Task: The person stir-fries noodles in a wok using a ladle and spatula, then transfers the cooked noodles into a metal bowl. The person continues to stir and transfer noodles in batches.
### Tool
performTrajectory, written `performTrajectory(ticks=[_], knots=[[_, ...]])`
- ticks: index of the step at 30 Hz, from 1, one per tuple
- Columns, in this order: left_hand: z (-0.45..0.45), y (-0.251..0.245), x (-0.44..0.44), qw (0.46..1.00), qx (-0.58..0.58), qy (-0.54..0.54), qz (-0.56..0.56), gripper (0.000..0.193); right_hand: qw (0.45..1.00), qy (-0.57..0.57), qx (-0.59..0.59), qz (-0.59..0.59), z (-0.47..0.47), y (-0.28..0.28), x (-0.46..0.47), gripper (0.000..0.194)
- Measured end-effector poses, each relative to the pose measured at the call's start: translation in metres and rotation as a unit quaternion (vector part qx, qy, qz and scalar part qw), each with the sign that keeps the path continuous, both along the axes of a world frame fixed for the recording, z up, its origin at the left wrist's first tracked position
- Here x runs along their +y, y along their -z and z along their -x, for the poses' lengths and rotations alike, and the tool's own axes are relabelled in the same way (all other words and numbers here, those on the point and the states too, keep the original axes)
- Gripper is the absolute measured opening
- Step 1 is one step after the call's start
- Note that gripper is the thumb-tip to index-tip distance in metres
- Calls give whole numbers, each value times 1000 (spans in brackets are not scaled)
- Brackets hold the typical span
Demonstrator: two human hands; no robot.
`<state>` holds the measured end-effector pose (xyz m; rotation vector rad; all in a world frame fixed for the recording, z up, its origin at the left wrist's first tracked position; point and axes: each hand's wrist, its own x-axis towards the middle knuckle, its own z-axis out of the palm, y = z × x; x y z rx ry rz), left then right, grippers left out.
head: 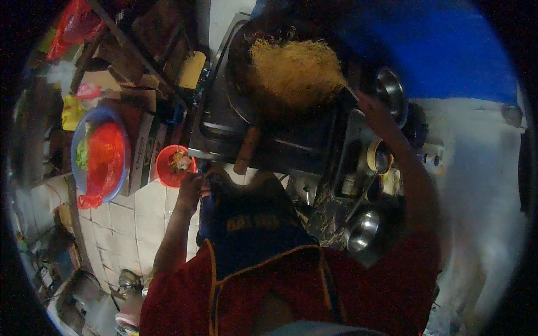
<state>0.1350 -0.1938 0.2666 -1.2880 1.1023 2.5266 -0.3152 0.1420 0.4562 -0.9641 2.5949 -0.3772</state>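
Thin yellow noodles [296, 69] are heaped in a large dark wok [239, 98] on the stove [269, 140]. The wok's wooden handle [247, 151] points back towards my body. At the right of the heap, my right hand [370, 105] grips the thin metal handle of a cooking utensil [352, 92]; its head is hidden among the noodles. My left hand [194, 189] hangs low beside my dark apron [248, 210], close to the stove's front left corner. Dim light hides its fingers, and I cannot tell whether it holds anything.
A red bucket [164, 170] with scraps stands on the tiled floor [147, 210]. Left of it is a blue basin [103, 197] with greens and a red plastic bag [107, 155]. To the right are metal bowls [363, 231], a container [373, 157] and a ladle [363, 195].
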Motion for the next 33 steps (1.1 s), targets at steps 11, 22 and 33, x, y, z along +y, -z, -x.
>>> performTrajectory(ticks=[11,22,33], knots=[[33,-15,-2,999,28,25,10,18,997,68,-13,21,5,-143,-28,39],[126,-44,30,982,116,94,-117,36,890,-178,164,-388,-6,-106,-86,45],[190,-105,-87,805,92,487,326,38,858,-288,310,-290,113,-95,-146,24]])
